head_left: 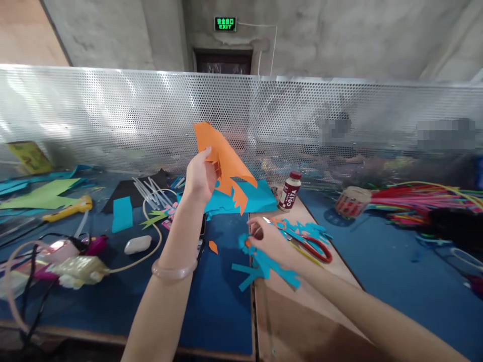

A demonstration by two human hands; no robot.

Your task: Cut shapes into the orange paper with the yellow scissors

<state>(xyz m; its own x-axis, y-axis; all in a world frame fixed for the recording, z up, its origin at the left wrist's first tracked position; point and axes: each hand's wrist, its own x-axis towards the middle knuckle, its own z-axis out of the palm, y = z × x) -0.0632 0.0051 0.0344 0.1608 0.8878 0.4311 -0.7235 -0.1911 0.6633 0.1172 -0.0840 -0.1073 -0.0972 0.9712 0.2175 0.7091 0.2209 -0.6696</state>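
Observation:
My left hand [199, 177] is raised above the blue table mat [211, 301] and grips a folded orange paper [223, 158] with jagged cut edges. My right hand [268, 240] rests low on the wooden board [302, 322], fingers pinched on blue paper cut-outs [264, 266]. Red-handled scissors [315, 247] lie just right of that hand, among more blue scraps [302, 230]. A small orange scrap [213, 247] lies on the mat between my arms. A blue paper sheet [256, 198] sits behind the orange paper.
A Costa bottle [290, 190] stands behind the scissors. Left are a yellow cutter [70, 208], green paper [43, 195], a white oval object [138, 244] and tubing. Right are a red cup [350, 202] and coloured sticks [422, 198]. A perforated metal screen [113, 115] closes the back.

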